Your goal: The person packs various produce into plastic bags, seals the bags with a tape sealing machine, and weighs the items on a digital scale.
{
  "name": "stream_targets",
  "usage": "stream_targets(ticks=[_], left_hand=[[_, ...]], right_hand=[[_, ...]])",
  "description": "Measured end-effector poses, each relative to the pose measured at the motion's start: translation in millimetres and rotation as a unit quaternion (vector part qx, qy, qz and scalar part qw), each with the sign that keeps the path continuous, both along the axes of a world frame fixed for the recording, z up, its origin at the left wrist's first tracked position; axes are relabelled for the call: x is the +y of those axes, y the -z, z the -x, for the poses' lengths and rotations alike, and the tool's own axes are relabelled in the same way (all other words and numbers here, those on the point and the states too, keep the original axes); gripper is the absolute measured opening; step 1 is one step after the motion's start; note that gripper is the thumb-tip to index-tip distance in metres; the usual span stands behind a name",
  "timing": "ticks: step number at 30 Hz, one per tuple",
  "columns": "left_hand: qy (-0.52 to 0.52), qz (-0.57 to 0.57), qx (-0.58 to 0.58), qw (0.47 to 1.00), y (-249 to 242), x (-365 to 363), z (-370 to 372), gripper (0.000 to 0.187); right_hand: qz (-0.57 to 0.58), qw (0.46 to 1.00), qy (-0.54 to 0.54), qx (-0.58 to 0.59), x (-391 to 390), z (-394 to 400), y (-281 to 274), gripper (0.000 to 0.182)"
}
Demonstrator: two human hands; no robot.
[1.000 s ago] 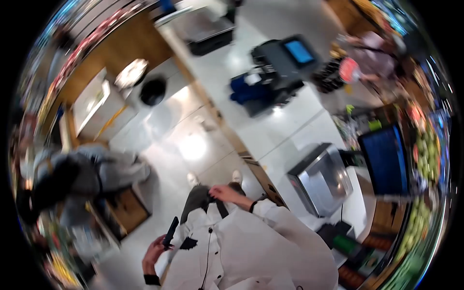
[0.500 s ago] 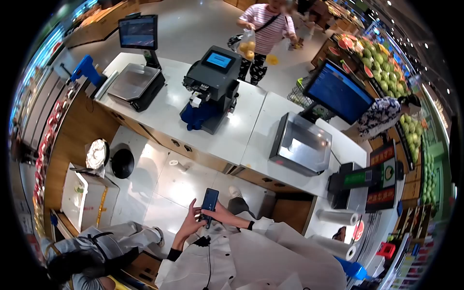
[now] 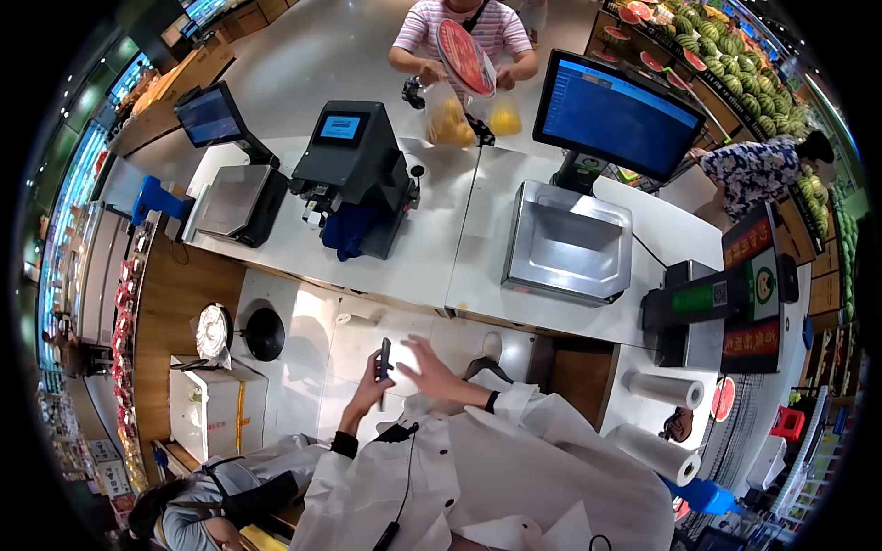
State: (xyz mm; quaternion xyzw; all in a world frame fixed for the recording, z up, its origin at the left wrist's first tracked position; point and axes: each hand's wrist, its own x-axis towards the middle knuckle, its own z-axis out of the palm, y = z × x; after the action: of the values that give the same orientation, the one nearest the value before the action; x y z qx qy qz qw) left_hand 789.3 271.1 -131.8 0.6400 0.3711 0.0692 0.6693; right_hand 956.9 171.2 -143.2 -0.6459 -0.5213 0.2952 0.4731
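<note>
My left hand [image 3: 369, 393] is closed around a smartphone [image 3: 384, 356], which is turned nearly edge-on to me. Just to the right, my right hand [image 3: 434, 375] is off the phone with its fingers spread, holding nothing. Both hands are in front of my white coat [image 3: 514, 459], below the near edge of the white counter [image 3: 432, 216]. Beyond them on the counter are a steel-topped weighing scale [image 3: 568, 239] and a dark grey label machine [image 3: 354, 156] with a lit screen and a blue cloth [image 3: 345, 231] against it.
Across the counter a person in a striped shirt [image 3: 418, 32] holds plastic bags of yellow fruit [image 3: 448, 118]. A second scale [image 3: 241, 204] stands left. Bag rolls [image 3: 666, 388] lie right. At lower left are a foam box [image 3: 216, 409], a black bin [image 3: 265, 333] and a crouching co-worker [image 3: 197, 510].
My right hand has let go of the phone and spread its fingers, while the left keeps hold and tilts it edge-on. The striped-shirt person has come closer to the counter. My view has shifted.
</note>
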Motion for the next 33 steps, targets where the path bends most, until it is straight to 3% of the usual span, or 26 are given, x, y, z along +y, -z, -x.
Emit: stream_targets(ticks=[2,4,5,6,11,13,15,17,18,20,22,23,24,25,26,27,31,33], left_hand=[[0.057,0.121,0.184,0.974,6,7,15,0.055],[0.118,0.155,0.318,0.928,29,-18,39,0.053],[0.189,0.117,0.354,0.908,115,-37,92,0.054],[0.199,0.117,0.370,0.900,102,-63,105,0.054],[0.101,0.092,0.265,0.954,27,-139,84,0.053],[0.086,0.055,0.218,0.970,11,-142,55,0.053],[0.089,0.018,0.172,0.981,3,-132,27,0.052],[0.107,0.023,0.133,0.985,6,-109,2,0.052],[0.100,0.182,0.107,0.972,32,-98,1,0.054],[0.183,0.206,0.134,0.952,30,-65,-29,0.054],[0.305,0.127,0.195,0.924,24,-36,-58,0.055],[0.316,0.093,0.225,0.917,31,-29,-68,0.057],[0.321,0.101,0.253,0.907,5,-18,-94,0.060],[0.353,0.042,0.238,0.904,39,-13,-88,0.058],[0.381,-0.019,0.223,0.897,71,-7,-82,0.055],[0.379,-0.041,0.214,0.899,77,-5,-85,0.054],[0.279,-0.002,0.155,0.948,81,16,-74,0.050],[0.230,0.030,0.134,0.963,74,32,-60,0.047]], right_hand=[[0.048,0.989,0.034,0.132,-7,-47,2,0.038],[0.034,0.989,0.072,0.127,-19,-101,1,0.038],[0.015,0.989,0.097,0.115,-24,-127,4,0.038],[0.014,0.989,0.111,0.095,-27,-153,7,0.038],[0.059,0.980,0.177,0.062,-20,-266,29,0.035],[0.038,0.976,0.212,0.034,0,-298,3,0.038],[0.053,0.984,0.166,0.047,24,-324,-8,0.039],[0.071,0.987,0.127,0.063,57,-334,-4,0.041],[0.029,0.994,0.105,-0.009,76,-334,5,0.044],[-0.019,0.986,0.103,-0.126,110,-326,14,0.051],[-0.023,0.977,0.123,-0.172,149,-313,21,0.054],[-0.012,0.971,0.124,-0.204,165,-309,27,0.064],[-0.002,0.964,0.126,-0.236,180,-305,30,0.074],[0.000,0.963,0.127,-0.237,193,-303,17,0.074],[0.058,0.986,0.108,-0.113,202,-300,5,0.076],[0.116,0.989,0.090,0.014,211,-297,-3,0.079],[0.114,0.973,0.172,-0.098,253,-286,29,0.074],[-0.046,0.961,0.241,-0.129,280,-287,66,0.064]])
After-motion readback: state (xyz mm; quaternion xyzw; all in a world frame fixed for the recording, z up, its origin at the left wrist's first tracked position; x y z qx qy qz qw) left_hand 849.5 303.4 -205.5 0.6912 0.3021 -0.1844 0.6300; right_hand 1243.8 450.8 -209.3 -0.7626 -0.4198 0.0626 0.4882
